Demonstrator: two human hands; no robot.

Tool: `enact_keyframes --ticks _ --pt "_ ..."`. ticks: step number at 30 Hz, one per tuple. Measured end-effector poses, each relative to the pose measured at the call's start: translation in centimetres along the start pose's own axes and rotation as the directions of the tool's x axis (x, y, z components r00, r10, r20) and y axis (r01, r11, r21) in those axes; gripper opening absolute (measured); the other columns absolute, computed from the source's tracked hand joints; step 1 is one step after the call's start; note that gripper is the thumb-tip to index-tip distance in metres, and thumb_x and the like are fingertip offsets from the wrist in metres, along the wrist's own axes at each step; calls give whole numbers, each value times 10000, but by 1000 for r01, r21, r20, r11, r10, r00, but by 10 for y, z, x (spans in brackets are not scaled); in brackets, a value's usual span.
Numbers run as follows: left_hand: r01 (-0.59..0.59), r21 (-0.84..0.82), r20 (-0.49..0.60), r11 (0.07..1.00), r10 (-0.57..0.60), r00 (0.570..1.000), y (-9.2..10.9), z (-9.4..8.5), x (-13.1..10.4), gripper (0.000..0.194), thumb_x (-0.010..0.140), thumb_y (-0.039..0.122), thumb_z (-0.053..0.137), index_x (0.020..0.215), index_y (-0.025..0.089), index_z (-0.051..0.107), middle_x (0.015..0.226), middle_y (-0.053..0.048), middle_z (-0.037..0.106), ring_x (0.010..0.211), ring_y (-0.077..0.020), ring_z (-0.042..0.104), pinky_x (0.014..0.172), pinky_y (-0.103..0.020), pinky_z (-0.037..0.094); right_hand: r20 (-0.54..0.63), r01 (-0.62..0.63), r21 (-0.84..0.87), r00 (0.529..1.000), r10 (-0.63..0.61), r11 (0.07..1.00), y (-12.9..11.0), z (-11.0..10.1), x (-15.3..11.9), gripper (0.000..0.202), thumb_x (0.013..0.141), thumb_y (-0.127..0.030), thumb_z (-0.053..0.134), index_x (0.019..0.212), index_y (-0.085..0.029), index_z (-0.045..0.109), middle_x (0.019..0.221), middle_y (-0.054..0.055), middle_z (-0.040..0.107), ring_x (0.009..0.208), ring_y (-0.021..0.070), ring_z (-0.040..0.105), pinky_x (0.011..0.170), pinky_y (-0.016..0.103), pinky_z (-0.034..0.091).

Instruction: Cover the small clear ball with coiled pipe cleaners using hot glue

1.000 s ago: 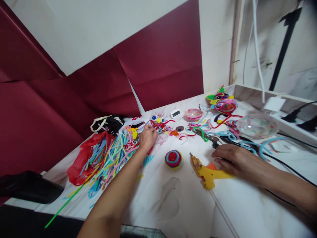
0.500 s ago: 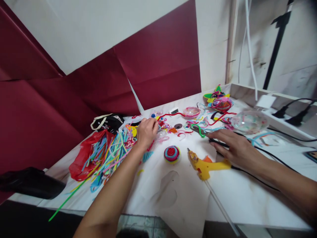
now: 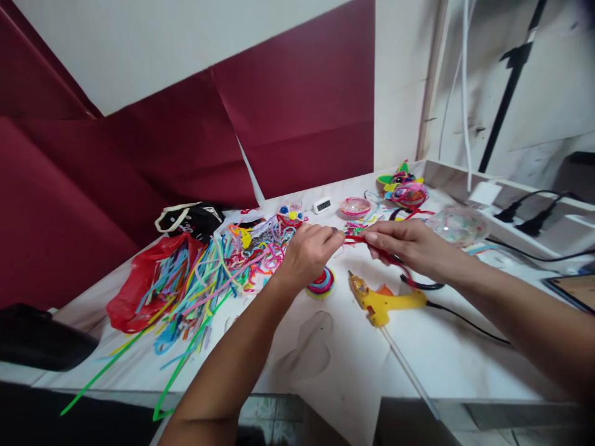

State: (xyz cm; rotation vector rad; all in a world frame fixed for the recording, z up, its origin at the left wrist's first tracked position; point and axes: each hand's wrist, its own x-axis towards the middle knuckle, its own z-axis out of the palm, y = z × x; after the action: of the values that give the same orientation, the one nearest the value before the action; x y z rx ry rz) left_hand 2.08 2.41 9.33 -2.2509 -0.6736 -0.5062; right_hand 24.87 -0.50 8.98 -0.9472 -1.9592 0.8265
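The step in hand seems to be drawing out a red strip between both hands, above the table and beyond the glue gun; left hand and right hand each pinch it, fingers narrow; the next move likely calls for steady pinches; its long axis runs left to right, then bends nearer below the right palm; which end leads, I cannot tell.

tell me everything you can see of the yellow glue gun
The yellow glue gun lies on its side on the white tabletop, untouched. Its body looks plastic, with an orange trigger, stains near the dark, pointed nozzle, and a grip toward the right. A long translucent glue stick sticks out of its back; a thin black cord leaves the grip's end.
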Motion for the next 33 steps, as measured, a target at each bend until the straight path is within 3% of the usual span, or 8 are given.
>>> enact_keyframes --ticks 2,4,10,17,21,25,33 --pt "26 -12 -40 1000 -27 999 1 2 -3 223 984 201 375 1056 162 583 773 -42 634 733 -190 572 694 -331 386 37 -104 134 994 100 985 -3 1 6 401 885 -548 531 736 -180 590 551 -57 415 468 83 390 418 198 291" --pt "68 -48 -75 997 -71 995 0 6 -7 205 985 188 386 1032 161 584 773 -39 642 738 -184 583 697 -324 392 39 -158 202 987 154 967 -1 3 10 397 843 -553 599 712 -181 559 560 -71 363 464 67 325 416 199 243" --pt "145 -135 -133 980 -163 978 -2 20 -24 190 989 212 430 937 164 607 779 -40 685 761 -177 628 724 -311 421 105 -264 329 964 243 907 19 3 9 325 815 -475 697 748 -172 599 632 -55 407 519 60 320 469 218 241" --pt "194 -199 -120 960 -221 968 -5 23 -31 207 992 218 427 919 168 614 822 -54 698 796 -177 640 752 -299 446 65 -254 380 966 248 889 31 0 -1 288 807 -448 717 737 -179 642 583 -58 387 491 66 282 448 238 175" --pt "226 -266 -107 937 -261 959 -4 27 -35 214 990 216 424 916 167 619 842 -61 702 802 -177 645 774 -295 465 43 -215 224 977 211 951 34 -1 -1 320 799 -486 699 714 -184 636 572 -44 408 501 90 328 446 240 201" --pt "285 -339 -84 897 -330 940 -5 32 -42 219 985 223 426 919 164 626 813 -60 703 775 -178 651 768 -293 483 61 -58 -17 996 59 998 37 -2 -1 328 858 -465 617 688 -185 619 593 -26 453 551 116 404 485 244 290" --pt "411 -444 25 796 -447 894 -13 33 -48 225 980 254 434 868 190 618 817 -34 711 749 -153 659 732 -254 484 -11 157 -487 982 -186 859 34 -9 -2 261 937 -318 499 765 -179 636 639 -2 619 571 122 564 565 231 371"
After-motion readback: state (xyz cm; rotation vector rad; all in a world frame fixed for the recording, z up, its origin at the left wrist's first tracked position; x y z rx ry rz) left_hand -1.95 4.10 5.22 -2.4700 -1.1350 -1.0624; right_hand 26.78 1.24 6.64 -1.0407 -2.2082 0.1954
